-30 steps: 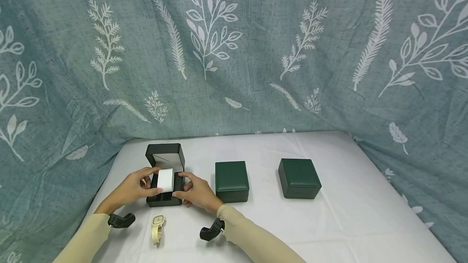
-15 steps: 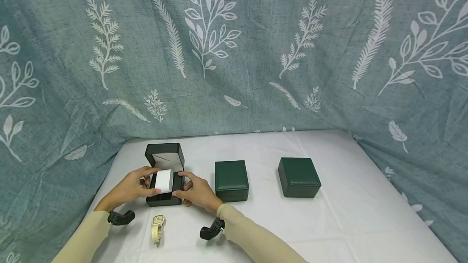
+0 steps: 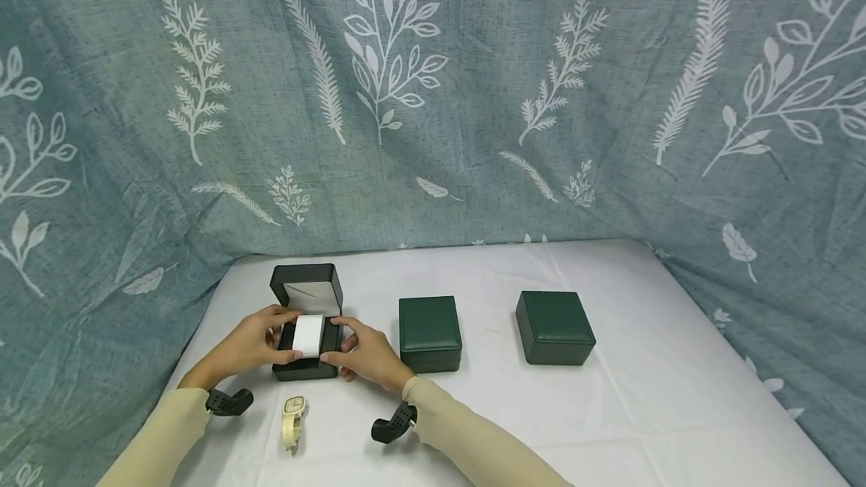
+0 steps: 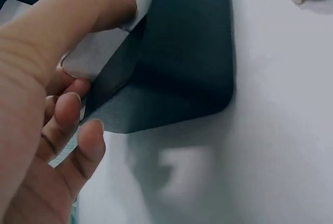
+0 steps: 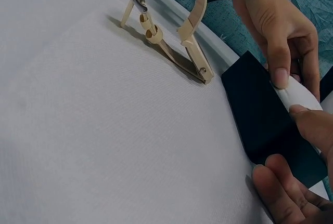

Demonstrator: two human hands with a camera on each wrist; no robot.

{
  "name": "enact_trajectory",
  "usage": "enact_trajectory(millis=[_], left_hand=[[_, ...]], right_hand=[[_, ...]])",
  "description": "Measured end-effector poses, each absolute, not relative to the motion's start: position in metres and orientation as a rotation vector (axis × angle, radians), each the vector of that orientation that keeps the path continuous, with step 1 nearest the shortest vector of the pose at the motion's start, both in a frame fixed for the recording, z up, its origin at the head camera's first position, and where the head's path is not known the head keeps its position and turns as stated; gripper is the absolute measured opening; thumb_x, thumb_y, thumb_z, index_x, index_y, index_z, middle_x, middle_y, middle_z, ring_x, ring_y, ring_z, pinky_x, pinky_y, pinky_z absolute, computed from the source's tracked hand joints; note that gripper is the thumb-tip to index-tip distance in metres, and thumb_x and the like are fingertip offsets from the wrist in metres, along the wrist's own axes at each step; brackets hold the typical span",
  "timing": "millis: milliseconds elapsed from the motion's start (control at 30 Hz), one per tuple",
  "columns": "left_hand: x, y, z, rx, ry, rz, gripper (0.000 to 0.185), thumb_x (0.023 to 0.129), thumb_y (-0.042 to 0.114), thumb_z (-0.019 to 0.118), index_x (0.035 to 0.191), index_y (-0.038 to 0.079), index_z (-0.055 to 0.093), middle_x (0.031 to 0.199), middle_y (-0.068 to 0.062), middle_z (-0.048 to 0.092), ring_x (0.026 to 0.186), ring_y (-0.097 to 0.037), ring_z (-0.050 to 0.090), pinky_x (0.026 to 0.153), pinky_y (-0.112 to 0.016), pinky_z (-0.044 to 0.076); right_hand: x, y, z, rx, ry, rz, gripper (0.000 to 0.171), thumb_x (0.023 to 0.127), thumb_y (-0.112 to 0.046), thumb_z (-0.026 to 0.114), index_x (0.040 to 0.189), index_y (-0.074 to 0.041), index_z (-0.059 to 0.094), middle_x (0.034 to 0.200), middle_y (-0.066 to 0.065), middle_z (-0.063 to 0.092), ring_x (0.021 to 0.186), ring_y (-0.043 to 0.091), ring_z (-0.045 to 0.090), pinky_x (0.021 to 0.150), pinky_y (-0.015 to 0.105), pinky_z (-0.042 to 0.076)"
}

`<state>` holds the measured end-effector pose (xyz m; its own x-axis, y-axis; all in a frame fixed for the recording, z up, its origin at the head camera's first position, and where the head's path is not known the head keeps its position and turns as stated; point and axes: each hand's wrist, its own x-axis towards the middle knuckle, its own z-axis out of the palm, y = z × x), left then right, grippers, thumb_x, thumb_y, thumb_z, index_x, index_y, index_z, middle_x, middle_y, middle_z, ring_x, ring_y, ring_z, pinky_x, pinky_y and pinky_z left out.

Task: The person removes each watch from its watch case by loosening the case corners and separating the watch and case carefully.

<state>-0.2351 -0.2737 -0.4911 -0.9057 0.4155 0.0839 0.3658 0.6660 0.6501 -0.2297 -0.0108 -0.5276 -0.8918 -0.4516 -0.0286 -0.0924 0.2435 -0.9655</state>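
I'm pinching the white watch cushion (image 3: pixel 308 336) with my left hand (image 3: pixel 246 348) and right hand (image 3: pixel 365 355) inside the open box (image 3: pixel 306 322); the cream watch (image 3: pixel 293 421) is lying unboxed just beside it.

White cushion (image 3: pixel 308 335), dark-green box (image 3: pixel 306 322)

Cream watch (image 5: pixel 171 37) on white cloth (image 5: pixel 93 130); fingers (image 5: pixel 281 68) on white cushion (image 5: pixel 299 96)
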Motion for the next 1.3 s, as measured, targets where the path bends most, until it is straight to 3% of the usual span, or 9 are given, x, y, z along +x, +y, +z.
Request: enact_trajectory(millis=[200, 467, 733, 1000, 1300], left_hand=[[-0.237, -0.273, -0.493, 0.663, 2.852, 0.956, 0.078, 0.083, 0.035, 0.088, 0.144, -0.003, 0.058, 0.132, -0.021, 0.054, 0.077, -0.013, 0.052, 0.065, -0.029, 0.047], [-0.24, -0.275, -0.492, 0.691, 2.86, 0.93, 0.076, 0.084, 0.036, 0.088, 0.143, -0.001, 0.059, 0.126, -0.017, 0.055, 0.074, -0.013, 0.051, 0.062, -0.029, 0.046], [-0.24, -0.278, -0.496, 0.723, 2.87, 0.978, 0.069, 0.083, 0.037, 0.088, 0.139, 0.004, 0.064, 0.108, -0.007, 0.057, 0.077, -0.014, 0.053, 0.064, -0.029, 0.047], [-0.238, -0.278, -0.49, 0.726, 2.871, 0.988, 0.061, 0.087, 0.038, 0.085, 0.136, 0.008, 0.067, 0.098, -0.001, 0.06, 0.075, -0.012, 0.053, 0.058, -0.028, 0.045], [-0.23, -0.27, -0.478, 0.82, 2.921, 1.014, 0.046, 0.09, 0.035, 0.082, 0.127, 0.009, 0.073, 0.102, 0.001, 0.069, 0.072, -0.007, 0.054, 0.055, -0.027, 0.045]], right_hand=[[-0.23, -0.012, -0.527, -0.5, 2.217, -1.696, 0.068, 0.089, -0.025, 0.084, 0.15, -0.024, 0.053, 0.093, 0.003, 0.06, 0.06, 0.016, 0.067, 0.055, 0.031, 0.057], [-0.231, -0.013, -0.527, -0.498, 2.219, -1.701, 0.069, 0.089, -0.026, 0.084, 0.15, -0.023, 0.053, 0.093, 0.004, 0.06, 0.061, 0.016, 0.068, 0.055, 0.031, 0.057], [-0.233, -0.014, -0.528, -0.494, 2.229, -1.686, 0.069, 0.089, -0.025, 0.084, 0.15, -0.024, 0.053, 0.093, 0.004, 0.06, 0.061, 0.016, 0.068, 0.055, 0.031, 0.057], [-0.232, -0.011, -0.52, -0.539, 2.283, -1.63, 0.067, 0.091, -0.024, 0.083, 0.15, -0.017, 0.052, 0.093, 0.002, 0.061, 0.06, 0.015, 0.068, 0.055, 0.03, 0.057], [-0.228, -0.002, -0.492, -0.615, 2.35, -1.602, 0.062, 0.094, -0.029, 0.079, 0.149, -0.016, 0.053, 0.099, 0.001, 0.064, 0.066, 0.015, 0.07, 0.062, 0.039, 0.059]])
